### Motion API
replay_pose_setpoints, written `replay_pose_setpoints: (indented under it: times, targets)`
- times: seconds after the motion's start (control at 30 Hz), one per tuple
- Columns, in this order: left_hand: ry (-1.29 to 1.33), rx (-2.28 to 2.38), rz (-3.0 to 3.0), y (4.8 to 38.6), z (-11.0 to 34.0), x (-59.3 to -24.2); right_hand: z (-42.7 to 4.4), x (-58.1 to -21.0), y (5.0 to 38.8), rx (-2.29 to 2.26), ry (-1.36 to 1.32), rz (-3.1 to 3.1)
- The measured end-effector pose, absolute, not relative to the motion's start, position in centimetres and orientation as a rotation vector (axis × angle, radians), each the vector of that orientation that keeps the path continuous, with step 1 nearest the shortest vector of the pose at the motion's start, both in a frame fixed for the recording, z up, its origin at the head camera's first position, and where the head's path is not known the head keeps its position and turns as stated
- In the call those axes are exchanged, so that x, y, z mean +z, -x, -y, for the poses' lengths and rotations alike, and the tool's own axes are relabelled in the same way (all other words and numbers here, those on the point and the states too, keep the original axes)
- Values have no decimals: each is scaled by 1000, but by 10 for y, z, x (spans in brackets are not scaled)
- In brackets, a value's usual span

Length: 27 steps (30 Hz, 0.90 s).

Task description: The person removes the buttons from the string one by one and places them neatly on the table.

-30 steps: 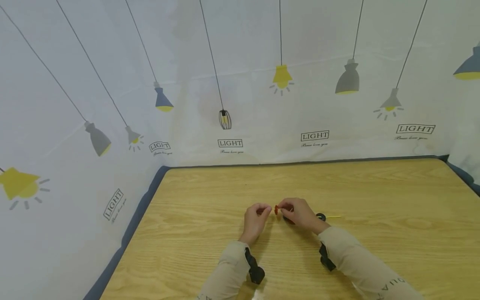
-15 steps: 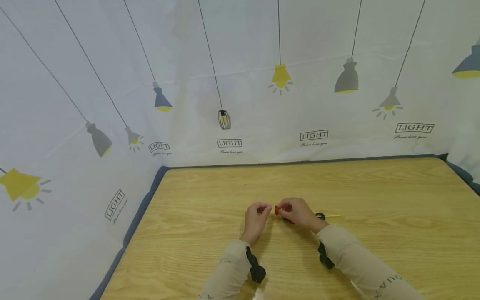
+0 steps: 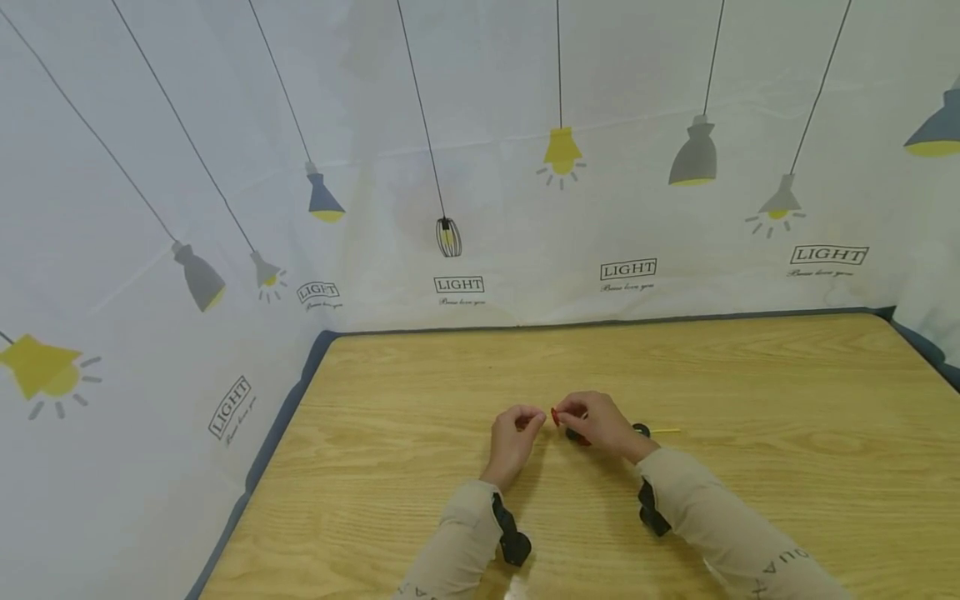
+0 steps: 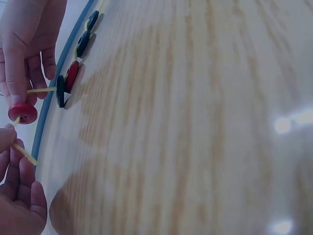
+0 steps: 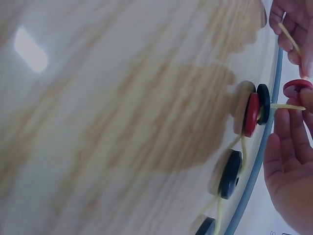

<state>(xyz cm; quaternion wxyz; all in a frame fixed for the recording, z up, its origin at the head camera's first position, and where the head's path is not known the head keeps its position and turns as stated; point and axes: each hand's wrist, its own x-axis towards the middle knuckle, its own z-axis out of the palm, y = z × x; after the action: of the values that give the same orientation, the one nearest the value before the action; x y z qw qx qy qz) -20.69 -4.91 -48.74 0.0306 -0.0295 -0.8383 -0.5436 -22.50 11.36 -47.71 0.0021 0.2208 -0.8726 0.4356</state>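
A white wall cloth (image 3: 502,108) printed with hanging lamps and the word LIGHT rises behind a wood-grained table (image 3: 420,375). Two beige sleeves (image 3: 731,517) reach in over it, a black device (image 3: 515,547) at each wrist.

The right hand (image 3: 602,425) pinches a red button between thumb and fingertips; the left hand (image 3: 512,442) faces it, thumb and finger pinched on a yellow string, the other fingers loosely curled.

The red button (image 4: 27,112) is held between the hands, above the table, the string passing through it. It is a round, flat disc with small holes near its middle; in the head view it stands nearly edge-on, its long axis close to upright and one face toward the left hand.

Beside the right hand, further buttons are threaded on the same string: a dark button (image 5: 264,104) against a second red button (image 5: 252,115), both on edge, then two more dark buttons (image 5: 231,174) spaced apart.

The yellow string (image 4: 41,90) runs left to right along the row; a short tail pokes past the left fingertips, and a straight length points right on the table.
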Motion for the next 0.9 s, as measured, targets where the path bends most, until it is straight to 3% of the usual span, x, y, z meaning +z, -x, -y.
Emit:
replay_pose_setpoints:
  times: [0.9]
  targets:
    - [326,-1831,2572,208,44,-492,-118,-473,224,1544,-585,2726]
